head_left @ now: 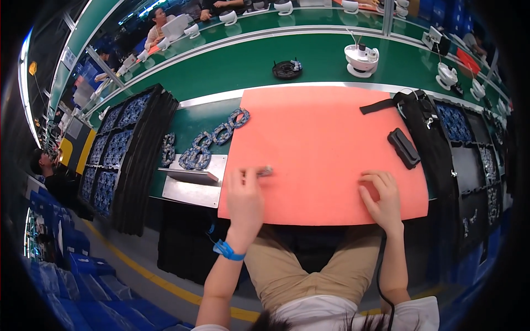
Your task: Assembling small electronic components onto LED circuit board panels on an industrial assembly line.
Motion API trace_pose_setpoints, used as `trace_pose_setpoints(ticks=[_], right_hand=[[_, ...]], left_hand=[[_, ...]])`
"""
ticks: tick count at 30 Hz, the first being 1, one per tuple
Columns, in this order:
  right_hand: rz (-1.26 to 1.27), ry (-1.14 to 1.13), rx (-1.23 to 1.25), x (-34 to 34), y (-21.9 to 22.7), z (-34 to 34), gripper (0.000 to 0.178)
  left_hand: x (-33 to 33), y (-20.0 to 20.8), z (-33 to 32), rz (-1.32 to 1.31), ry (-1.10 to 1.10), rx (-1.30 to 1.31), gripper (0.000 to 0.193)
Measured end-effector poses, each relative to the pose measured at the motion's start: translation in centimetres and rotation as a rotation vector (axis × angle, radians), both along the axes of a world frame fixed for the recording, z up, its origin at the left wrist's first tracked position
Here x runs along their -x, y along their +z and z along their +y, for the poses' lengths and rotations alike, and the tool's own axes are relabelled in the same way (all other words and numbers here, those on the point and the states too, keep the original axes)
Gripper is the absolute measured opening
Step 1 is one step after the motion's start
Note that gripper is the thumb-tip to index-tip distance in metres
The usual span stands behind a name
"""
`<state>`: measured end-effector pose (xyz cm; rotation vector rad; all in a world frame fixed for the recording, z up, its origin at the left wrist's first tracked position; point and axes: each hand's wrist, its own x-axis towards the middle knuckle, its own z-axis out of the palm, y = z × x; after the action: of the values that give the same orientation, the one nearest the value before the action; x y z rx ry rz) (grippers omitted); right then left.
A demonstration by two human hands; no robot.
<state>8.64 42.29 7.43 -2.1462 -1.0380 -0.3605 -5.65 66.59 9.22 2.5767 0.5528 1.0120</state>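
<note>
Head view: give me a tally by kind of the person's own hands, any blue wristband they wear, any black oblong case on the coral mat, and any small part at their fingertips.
Hands: 2 (left hand, right hand)
Blue wristband: 1
Black oblong case: 1
Small grey part, blurred, at the left hand: 1
Total: 5

The coral mat (309,143) looks smooth and matt; by its left edge, a metal bracket (190,193) shines. Near its right edge lies a dull black plastic block (403,148). The blurred piece (266,171) in my left hand (245,193) is perhaps metal.
</note>
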Motion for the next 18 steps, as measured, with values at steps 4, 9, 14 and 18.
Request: trace_pose_setpoints(ticks=[4, 9, 14, 18], right_hand=[[0.134, 0.092, -0.104, 1.3, 0.9, 0.6, 0.014], [0.854, 0.309, -0.466, 2.9, 0.2, 1.0, 0.018], [1.122, 0.379, -0.567, 2.8, 0.7, -0.2, 0.020], [1.112, 0.325, -0.612, 3.4, 2.2, -2.5, 0.020]], left_hand=[[-0.1, -1.7, -3.1, -0.142, -0.312, 0.082, 0.024], [-1.2, -2.4, -6.9, -0.337, -0.677, 0.209, 0.032], [-1.2, -3.1, -7.5, -0.334, -0.586, 0.312, 0.025], [-2.6, -3.5, -9.8, -0.368, -0.740, 0.285, 0.027]])
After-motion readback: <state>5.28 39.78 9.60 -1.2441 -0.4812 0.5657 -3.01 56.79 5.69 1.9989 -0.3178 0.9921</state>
